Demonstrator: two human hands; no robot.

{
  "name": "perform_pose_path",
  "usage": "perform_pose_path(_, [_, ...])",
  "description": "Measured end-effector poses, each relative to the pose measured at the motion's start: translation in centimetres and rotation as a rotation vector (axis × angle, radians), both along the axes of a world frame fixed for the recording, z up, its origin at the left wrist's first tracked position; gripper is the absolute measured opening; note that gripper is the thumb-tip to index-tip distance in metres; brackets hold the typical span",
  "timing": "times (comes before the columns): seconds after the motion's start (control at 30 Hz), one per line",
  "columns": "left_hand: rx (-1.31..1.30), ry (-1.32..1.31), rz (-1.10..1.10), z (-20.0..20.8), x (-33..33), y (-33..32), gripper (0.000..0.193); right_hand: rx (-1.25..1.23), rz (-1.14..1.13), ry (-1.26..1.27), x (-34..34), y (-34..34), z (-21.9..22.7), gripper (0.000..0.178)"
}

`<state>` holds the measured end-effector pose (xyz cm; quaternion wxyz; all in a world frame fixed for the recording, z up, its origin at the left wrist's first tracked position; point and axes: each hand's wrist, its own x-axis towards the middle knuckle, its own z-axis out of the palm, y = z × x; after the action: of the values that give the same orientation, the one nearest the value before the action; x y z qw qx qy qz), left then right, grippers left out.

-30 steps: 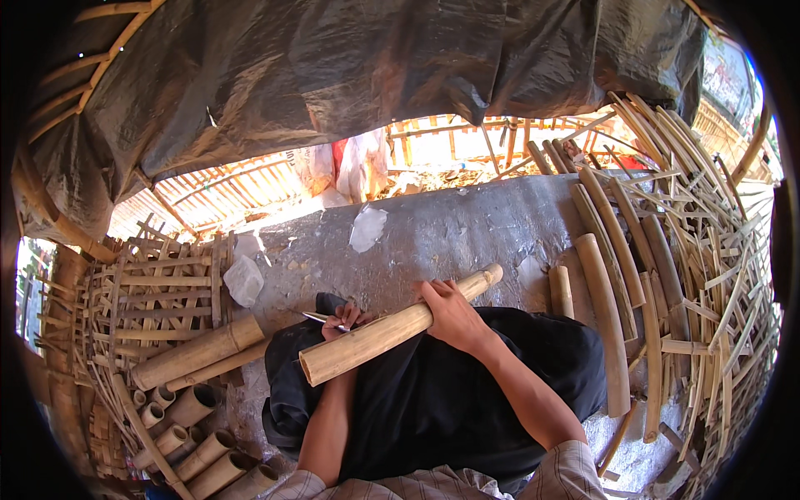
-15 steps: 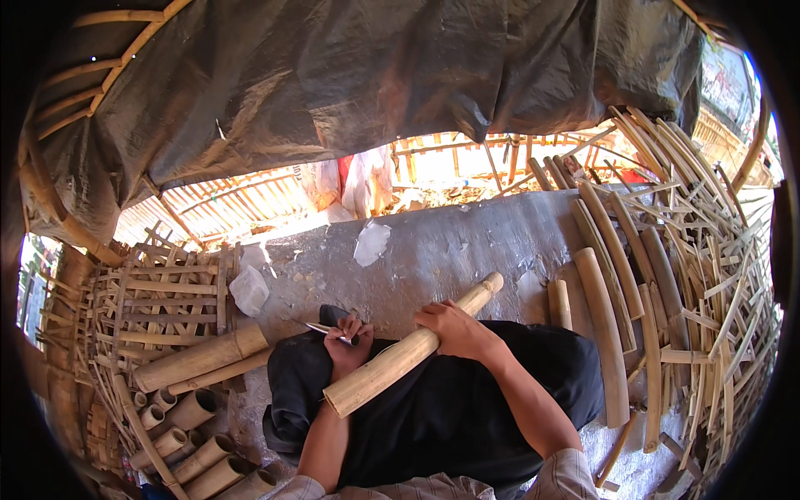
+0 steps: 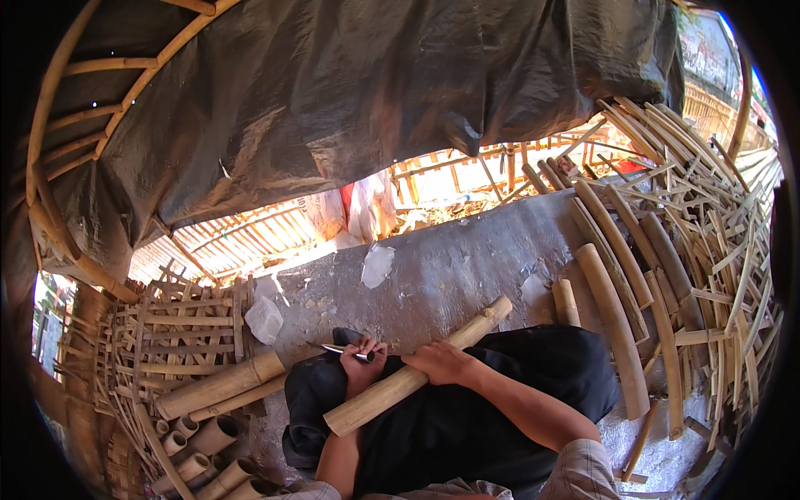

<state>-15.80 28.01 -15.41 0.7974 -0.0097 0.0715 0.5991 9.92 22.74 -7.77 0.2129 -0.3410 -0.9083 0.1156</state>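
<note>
A thick, pale tan bamboo section (image 3: pixel 375 403) rests slantwise across my lap on black cloth (image 3: pixel 433 442), its far end up and to the right. My right hand (image 3: pixel 442 363) is wrapped over its middle from above. Just to the left of it, my left hand (image 3: pixel 363 363) is closed around a slim pointed metal tool (image 3: pixel 335 348); its dark tip points left and its butt looks like a dark tube end. The tool is apart from the bamboo. My left forearm passes under the bamboo's near end.
Long split bamboo pieces (image 3: pixel 612 333) and a heap of thin strips (image 3: pixel 733 275) lie on the right. Cut bamboo tubes (image 3: pixel 221 433) and a bamboo lattice (image 3: pixel 187 329) are on the left. A whitish lump (image 3: pixel 264 320) sits on the grey surface (image 3: pixel 467 258). Dark sheeting (image 3: pixel 375 92) hangs ahead.
The bamboo section lies at a flatter slant, its far end lower. My right hand has come closer to my left hand. The whole view has turned slightly.
</note>
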Motion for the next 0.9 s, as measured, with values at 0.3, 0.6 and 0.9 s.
perform_pose_path(0.3, [-0.186, 0.045, -0.074, -0.6, -0.4, 0.3, 0.011, -0.164, -0.014, -0.09, -0.9, 0.1, 2.6, 0.05])
perform_pose_path(0.6, [-0.271, 0.122, -0.064, 1.5, 0.9, -0.6, 0.014, -0.105, -0.025, -0.034, -0.7, -0.1, 3.7, 0.044])
perform_pose_path(0.9, [-0.172, 0.028, 0.02, 2.3, 1.3, -0.5, 0.016, -0.138, -0.008, -0.062, -0.5, -0.1, 3.7, 0.055])
